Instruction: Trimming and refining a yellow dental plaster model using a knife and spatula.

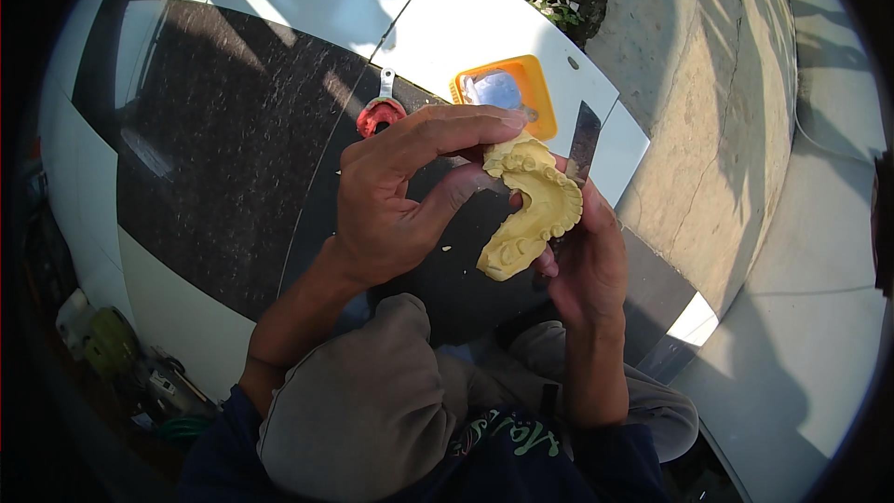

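A pale yellow plaster dental cast (538, 214), curved like a horseshoe with a row of teeth along its outer edge, is held up in front of me. My left hand (396, 191) pinches its upper left end between thumb and fingers. From the right and below, my right hand (594, 265) supports the cast, its fingers partly hidden behind it. A flat metal knife blade (584, 138) sticks up beside the right fingers, apparently gripped in that hand; its handle is hidden.
Beyond my hands sits an orange-yellow plastic tub (535, 84) with a whitish bag inside. Left of it lies a dental impression tray (382, 114) with red material. Pale crumbs dot the dark tiled surface (214, 149). A concrete ledge (689, 112) runs along the right.
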Motion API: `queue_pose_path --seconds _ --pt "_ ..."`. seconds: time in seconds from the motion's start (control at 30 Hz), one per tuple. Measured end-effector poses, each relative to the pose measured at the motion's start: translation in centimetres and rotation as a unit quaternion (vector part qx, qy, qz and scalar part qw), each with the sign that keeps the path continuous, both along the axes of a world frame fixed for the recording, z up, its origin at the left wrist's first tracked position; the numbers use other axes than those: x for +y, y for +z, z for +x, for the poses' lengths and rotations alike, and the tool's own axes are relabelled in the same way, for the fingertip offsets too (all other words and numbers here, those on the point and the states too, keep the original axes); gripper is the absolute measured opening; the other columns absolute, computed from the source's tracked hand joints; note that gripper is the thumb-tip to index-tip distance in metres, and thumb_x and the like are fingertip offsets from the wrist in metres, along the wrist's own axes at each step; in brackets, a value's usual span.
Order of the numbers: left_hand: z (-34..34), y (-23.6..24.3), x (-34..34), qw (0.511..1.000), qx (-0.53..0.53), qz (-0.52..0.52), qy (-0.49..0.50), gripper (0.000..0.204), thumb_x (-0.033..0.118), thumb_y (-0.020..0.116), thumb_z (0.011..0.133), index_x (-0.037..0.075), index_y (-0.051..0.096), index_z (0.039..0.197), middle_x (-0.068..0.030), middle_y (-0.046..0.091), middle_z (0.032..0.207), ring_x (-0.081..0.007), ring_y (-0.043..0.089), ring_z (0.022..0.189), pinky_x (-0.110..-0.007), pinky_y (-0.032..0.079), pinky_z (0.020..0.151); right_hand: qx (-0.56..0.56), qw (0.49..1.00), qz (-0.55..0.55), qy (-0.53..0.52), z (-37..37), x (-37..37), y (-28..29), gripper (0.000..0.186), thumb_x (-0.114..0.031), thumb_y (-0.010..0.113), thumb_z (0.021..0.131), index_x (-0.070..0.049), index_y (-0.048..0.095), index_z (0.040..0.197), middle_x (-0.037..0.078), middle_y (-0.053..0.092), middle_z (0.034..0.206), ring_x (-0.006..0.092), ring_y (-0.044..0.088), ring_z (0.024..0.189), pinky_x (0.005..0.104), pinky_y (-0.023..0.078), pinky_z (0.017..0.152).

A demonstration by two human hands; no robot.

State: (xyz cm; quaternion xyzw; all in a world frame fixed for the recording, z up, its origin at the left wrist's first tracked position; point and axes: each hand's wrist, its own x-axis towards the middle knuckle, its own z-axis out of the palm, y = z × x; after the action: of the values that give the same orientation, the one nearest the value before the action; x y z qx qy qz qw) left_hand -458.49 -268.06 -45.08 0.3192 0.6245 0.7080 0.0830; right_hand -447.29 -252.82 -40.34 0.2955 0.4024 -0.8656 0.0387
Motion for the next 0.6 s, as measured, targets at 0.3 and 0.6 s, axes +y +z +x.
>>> queue_pose_path --seconds 0.3,0.6 --pt "0.0 2.2 0.1 0.998 0.062 -0.012 0.026 0.032 -0.004 0.069 0.077 0.002 0.068 0.109 -0.0128 0.07 0.111 -0.0253 0.068 0.103 -0.035 0.054 0.087 0.015 1.0 0.008 0.001 0.0 0.3 0.6 0.052 -0.034 0.046 0.1 0.005 0.044 0.135 0.006 0.057 0.098 0.007 0.051 0.068 0.0195 0.036 0.051" --pt "0.2 2.2 -0.8 0.994 0.09 -0.036 0.048 0.036 -0.006 0.069 0.075 0.004 0.068 0.109 -0.0121 0.07 0.111 -0.0243 0.067 0.105 -0.035 0.052 0.084 0.02 1.0 0.007 0.006 -0.3 -0.4 0.6 0.053 -0.034 0.047 0.1 0.005 0.044 0.135 0.007 0.058 0.101 0.006 0.051 0.07 0.0189 0.037 0.052"
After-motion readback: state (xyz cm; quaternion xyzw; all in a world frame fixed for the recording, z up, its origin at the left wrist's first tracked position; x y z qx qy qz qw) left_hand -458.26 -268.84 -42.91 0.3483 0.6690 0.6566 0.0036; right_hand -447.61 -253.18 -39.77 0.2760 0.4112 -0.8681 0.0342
